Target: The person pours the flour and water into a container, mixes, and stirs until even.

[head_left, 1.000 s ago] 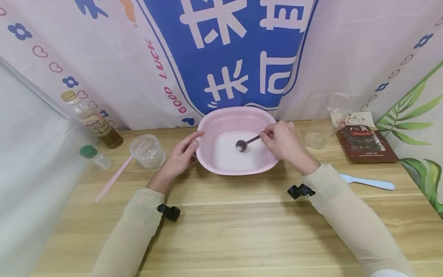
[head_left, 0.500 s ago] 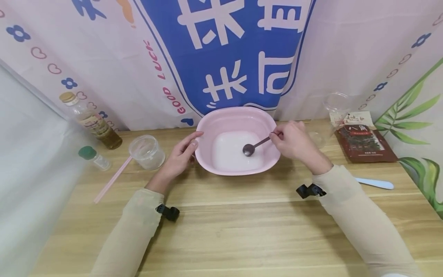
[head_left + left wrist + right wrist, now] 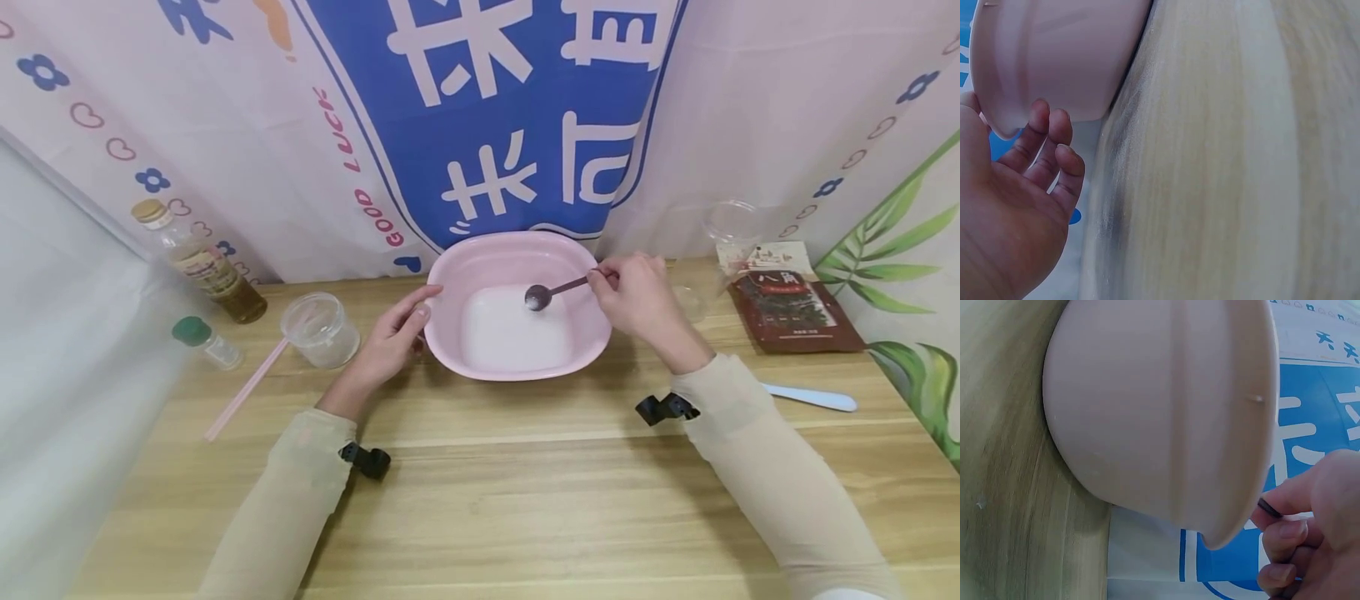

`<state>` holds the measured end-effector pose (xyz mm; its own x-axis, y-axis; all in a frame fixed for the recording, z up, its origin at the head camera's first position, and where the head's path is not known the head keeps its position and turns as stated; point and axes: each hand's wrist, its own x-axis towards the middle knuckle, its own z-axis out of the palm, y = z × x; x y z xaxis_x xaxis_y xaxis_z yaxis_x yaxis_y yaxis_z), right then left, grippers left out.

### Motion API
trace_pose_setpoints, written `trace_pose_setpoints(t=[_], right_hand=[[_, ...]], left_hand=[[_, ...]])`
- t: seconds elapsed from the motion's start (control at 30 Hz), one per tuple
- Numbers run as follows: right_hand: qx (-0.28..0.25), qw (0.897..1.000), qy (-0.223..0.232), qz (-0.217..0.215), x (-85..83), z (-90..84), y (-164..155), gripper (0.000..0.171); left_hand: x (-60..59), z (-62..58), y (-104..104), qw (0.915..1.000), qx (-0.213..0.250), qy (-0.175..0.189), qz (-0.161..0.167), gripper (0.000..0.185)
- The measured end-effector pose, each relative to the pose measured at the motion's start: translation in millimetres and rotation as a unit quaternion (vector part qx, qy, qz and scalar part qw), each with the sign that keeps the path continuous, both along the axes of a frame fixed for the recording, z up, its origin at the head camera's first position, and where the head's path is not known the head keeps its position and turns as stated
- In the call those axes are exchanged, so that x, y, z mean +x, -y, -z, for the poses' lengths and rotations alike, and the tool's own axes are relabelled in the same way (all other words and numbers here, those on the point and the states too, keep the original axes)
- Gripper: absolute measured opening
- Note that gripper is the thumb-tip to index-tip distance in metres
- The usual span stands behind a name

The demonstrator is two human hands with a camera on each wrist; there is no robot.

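A pink basin (image 3: 517,367) with white contents (image 3: 502,333) stands on the wooden table in the head view. At its left rim, my left hand (image 3: 386,342) grips the edge, the thumb by the rim and several bent fingers against the outer wall in the left wrist view. My right hand (image 3: 633,300) pinches the handle of a small dark brown spoon (image 3: 537,297) over the right rim. The spoon's bowl is inside the basin, above the white contents, with some white in it. From the right wrist view, only the handle's end (image 3: 1269,508) shows between thumb and finger.
To the left are an oil bottle (image 3: 217,279), a green-capped shaker (image 3: 192,331), pink chopsticks (image 3: 246,389) and a clear tub (image 3: 321,333). At the right lie a brown star anise packet (image 3: 795,312), clear plastic containers (image 3: 731,223) and a light blue utensil (image 3: 813,397). A printed cloth hangs behind.
The right hand first draws the spoon rightward, then lifts it slightly toward the basin's far side. The left hand keeps its place at the rim.
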<state>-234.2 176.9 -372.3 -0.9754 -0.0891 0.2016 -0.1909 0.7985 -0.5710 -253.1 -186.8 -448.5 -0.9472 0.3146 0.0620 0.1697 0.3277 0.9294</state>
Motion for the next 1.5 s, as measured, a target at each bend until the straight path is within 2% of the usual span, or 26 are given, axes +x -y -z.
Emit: trace_pose_setpoints(t=[0.3, 0.43, 0.67, 0.93, 1.2, 1.4, 1.5], right_hand=[[0.007, 1.0, 0.0, 0.01, -1.5, 2.1, -4, 0.029], [0.031, 0.999, -0.011, 0.013, 0.9, -0.2, -5, 0.029], [0.083, 0.996, -0.012, -0.008, 1.6, 3.3, -4, 0.027], [0.059, 0.998, -0.026, -0.011, 1.9, 6.6, -1, 0.025], [0.063, 0.997, -0.033, -0.03, 1.1, 9.5, 2, 0.025], [0.016, 0.999, -0.025, -0.027, 2.0, 8.1, 12, 0.025], [-0.001, 0.999, -0.013, -0.04, 2.9, 8.4, 21, 0.025]], left_hand=[[0.6, 0.3, -1, 1.0, -0.007, 0.003, 0.0, 0.044], [0.4, 0.5, -1, 1.0, -0.003, 0.006, -0.002, 0.044], [0.5, 0.3, -1, 0.9999, -0.01, 0.003, -0.004, 0.045], [1.2, 0.8, -2, 1.0, -0.003, 0.005, -0.001, 0.045], [0.4, -0.3, -2, 1.0, -0.008, 0.001, -0.003, 0.045], [0.0, -0.2, -2, 0.9999, -0.011, 0.001, -0.004, 0.045], [0.6, -0.2, -2, 1.0, -0.008, 0.001, -0.004, 0.045]])
